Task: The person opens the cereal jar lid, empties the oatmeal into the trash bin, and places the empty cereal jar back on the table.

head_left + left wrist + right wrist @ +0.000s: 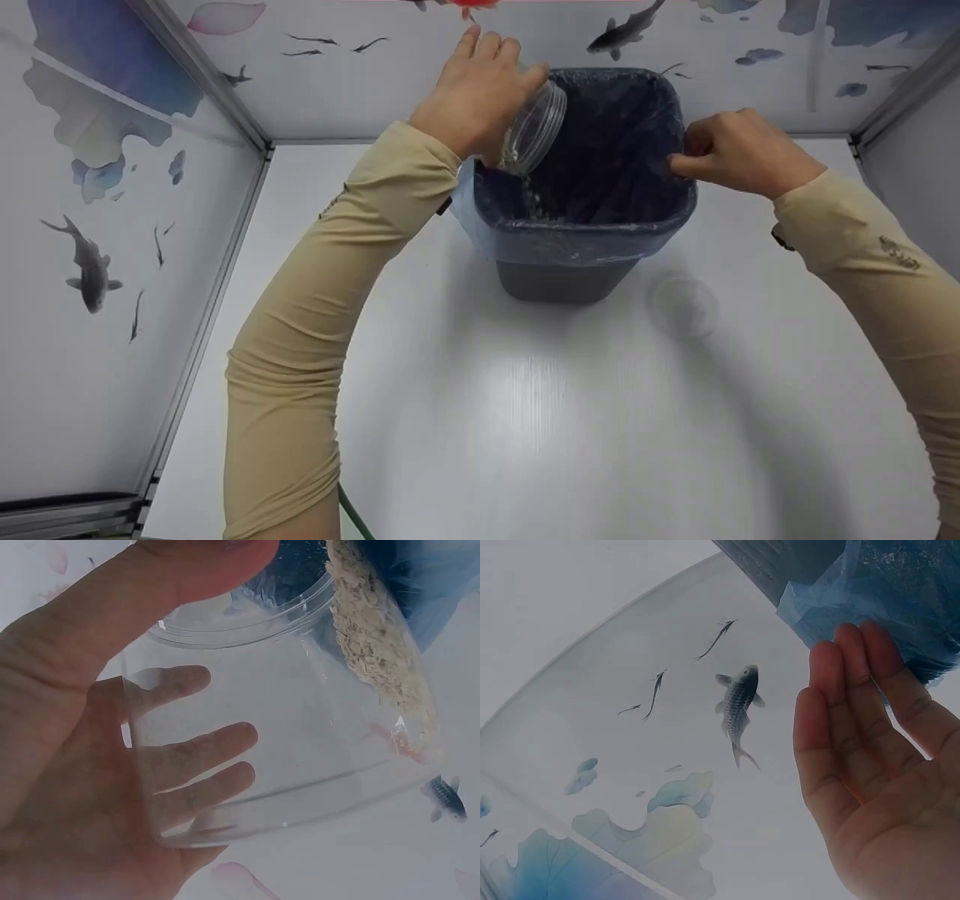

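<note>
My left hand point(480, 94) grips a clear plastic jar point(541, 127), tipped with its mouth down over the left side of a grey trash bin point(555, 281). Pale, flaky bits point(375, 645) lie along the jar's lower wall, and some fall into the bin. A translucent blue bag point(577, 244) lines the bin and folds over its rim. At the bin's right rim, my right hand point(750, 150) pinches the bagged edge; in the right wrist view its fingers point(829, 675) lie against the outside of the bag.
A clear round lid point(684, 306) lies flat on the white table point(525, 420), right of the bin. Panels printed with fish and leaves point(345, 82) stand behind and to the left. A green cord point(352, 511) shows at the near edge.
</note>
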The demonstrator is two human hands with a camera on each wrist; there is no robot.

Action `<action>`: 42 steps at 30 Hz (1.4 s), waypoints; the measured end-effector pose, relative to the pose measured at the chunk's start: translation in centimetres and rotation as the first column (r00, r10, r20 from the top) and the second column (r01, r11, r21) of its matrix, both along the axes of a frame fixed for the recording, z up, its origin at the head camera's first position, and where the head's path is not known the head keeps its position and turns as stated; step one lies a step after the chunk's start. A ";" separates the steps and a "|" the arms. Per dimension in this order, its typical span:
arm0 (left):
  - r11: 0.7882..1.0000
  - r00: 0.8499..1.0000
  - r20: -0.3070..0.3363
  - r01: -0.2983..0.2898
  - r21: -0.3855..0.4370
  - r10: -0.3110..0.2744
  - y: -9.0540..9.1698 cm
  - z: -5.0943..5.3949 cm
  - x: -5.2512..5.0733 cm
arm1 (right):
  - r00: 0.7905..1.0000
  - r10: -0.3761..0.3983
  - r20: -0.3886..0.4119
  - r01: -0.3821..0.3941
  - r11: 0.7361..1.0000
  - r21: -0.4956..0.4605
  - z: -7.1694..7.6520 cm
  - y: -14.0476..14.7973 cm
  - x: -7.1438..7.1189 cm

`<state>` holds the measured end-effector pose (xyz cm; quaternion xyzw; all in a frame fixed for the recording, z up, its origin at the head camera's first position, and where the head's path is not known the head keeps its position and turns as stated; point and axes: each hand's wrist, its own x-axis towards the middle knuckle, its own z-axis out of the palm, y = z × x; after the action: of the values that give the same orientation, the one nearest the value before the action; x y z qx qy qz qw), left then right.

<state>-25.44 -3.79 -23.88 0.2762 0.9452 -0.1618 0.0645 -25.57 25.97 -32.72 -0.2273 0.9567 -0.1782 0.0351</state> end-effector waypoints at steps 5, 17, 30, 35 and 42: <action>1.000 1.000 -0.012 0.001 -0.020 -0.002 0.3 -0.1 0.1 | 1.000 -0.001 -0.003 0.001 1.000 -0.002 0.0 0.0 0.0; 0.999 1.000 -0.004 -0.016 -0.043 0.016 0.5 -0.2 0.1 | 1.000 -0.009 0.009 0.009 1.000 0.012 0.1 0.0 0.0; 0.997 1.000 -0.012 -0.030 -0.077 0.029 0.9 -0.4 0.2 | 1.000 0.010 -0.012 -0.010 1.000 0.016 0.1 0.0 0.1; 0.996 0.999 -0.029 -0.031 -0.085 0.029 1.0 -0.5 0.4 | 1.000 0.005 -0.013 -0.005 1.000 0.022 0.2 -0.1 0.1; 0.995 0.999 -0.030 -0.033 -0.096 0.030 1.1 -0.5 0.4 | 1.000 0.002 -0.013 -0.002 1.000 0.026 0.2 -0.2 0.2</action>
<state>-25.06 -2.71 -24.36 0.2556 0.9413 -0.2102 0.0668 -25.39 25.82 -32.48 -0.2288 0.9590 -0.1643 0.0321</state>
